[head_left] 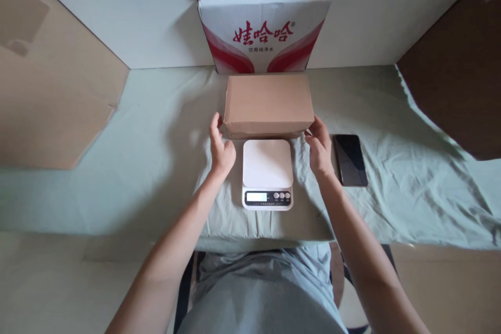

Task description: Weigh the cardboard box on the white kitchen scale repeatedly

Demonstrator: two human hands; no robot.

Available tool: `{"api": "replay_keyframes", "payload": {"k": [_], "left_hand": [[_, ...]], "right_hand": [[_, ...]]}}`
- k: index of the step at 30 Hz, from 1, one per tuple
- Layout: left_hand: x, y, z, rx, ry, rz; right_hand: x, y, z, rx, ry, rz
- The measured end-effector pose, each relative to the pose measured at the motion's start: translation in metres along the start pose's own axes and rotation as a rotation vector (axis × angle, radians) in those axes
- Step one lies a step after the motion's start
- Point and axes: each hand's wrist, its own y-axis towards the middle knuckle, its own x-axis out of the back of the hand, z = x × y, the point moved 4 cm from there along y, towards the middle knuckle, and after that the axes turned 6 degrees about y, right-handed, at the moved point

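A closed brown cardboard box lies lengthwise behind a white digital kitchen scale. My left hand is at the box's left front corner, thumb and fingers apart, with a small gap between it and the cardboard. At the right front corner is my right hand, fingers spread and fingertips at the box's side; whether they touch it I cannot tell. Nothing rests on the scale's plate. Its display is lit, but the reading is too faint to make out.
A dark smartphone lies right of my right hand on the pale green cloth. Behind the brown box stands a white and red carton against white panels. Large cardboard pieces flank the table at left and right.
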Motion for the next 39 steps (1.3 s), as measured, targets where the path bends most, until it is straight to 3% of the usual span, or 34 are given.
{"api": "replay_keyframes", "payload": {"k": [8,17,26,30,33,36,39], "left_hand": [[0.014,-0.010,0.035,-0.049,0.190,-0.008],[0.013,-0.014,0.034,-0.028,0.336,-0.018],[0.014,-0.015,0.036,-0.013,0.282,-0.033],[0.016,-0.006,0.031,-0.074,0.202,-0.020],[0.009,0.009,0.022,-0.059,0.161,0.040],[-0.003,0.026,0.010,0.059,0.126,0.078],[-0.004,0.035,-0.012,0.102,0.110,0.065]], "right_hand": [[0.008,-0.013,-0.012,-0.025,-0.322,-0.021],[0.005,-0.018,-0.015,0.042,-0.535,0.008],[0.003,-0.019,-0.011,0.010,-0.515,0.019],[0.005,-0.008,-0.010,-0.032,-0.324,0.013],[0.000,0.008,-0.009,-0.005,-0.165,0.053],[-0.011,0.023,-0.005,-0.004,-0.062,0.121],[-0.015,0.029,0.011,0.008,-0.036,0.115]]}}
